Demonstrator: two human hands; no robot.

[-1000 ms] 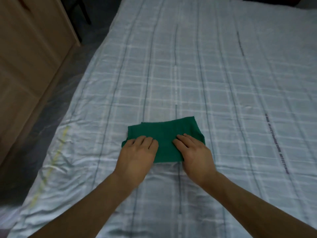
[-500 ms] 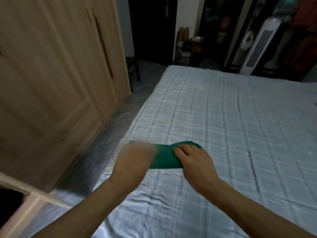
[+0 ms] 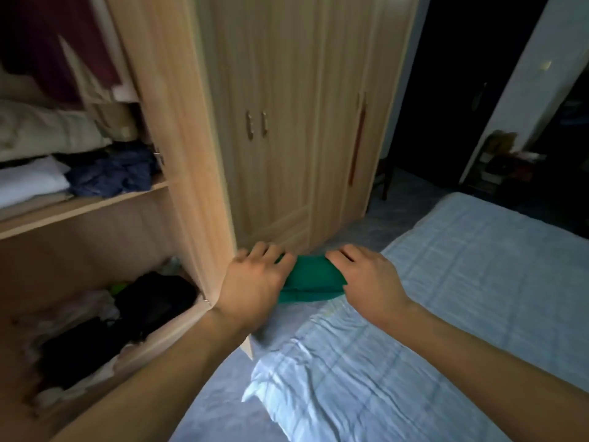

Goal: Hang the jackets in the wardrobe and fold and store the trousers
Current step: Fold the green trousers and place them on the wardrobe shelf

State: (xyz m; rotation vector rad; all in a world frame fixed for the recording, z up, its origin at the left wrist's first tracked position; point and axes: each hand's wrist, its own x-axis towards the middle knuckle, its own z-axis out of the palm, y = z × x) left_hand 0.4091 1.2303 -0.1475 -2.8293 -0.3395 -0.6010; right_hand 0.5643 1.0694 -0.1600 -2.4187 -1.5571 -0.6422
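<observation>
1. One folded green trousers (image 3: 314, 277) bundle is held in the air between two hands, above the gap between the bed (image 3: 462, 298) and the wardrobe (image 3: 287, 122).
2. The left hand (image 3: 255, 282) grasps its left end, fingers curled over the top.
3. The right hand (image 3: 366, 279) grasps its right end in the same manner.
4. The wardrobe shows two open compartments on the left (both holding heaped clothes): one shelf (image 3: 79, 205) with white and dark blue pieces, one lower space with black pieces (image 3: 127, 311).
5. Two small handles (image 3: 256, 124) sit side by side on the closed doors.
</observation>
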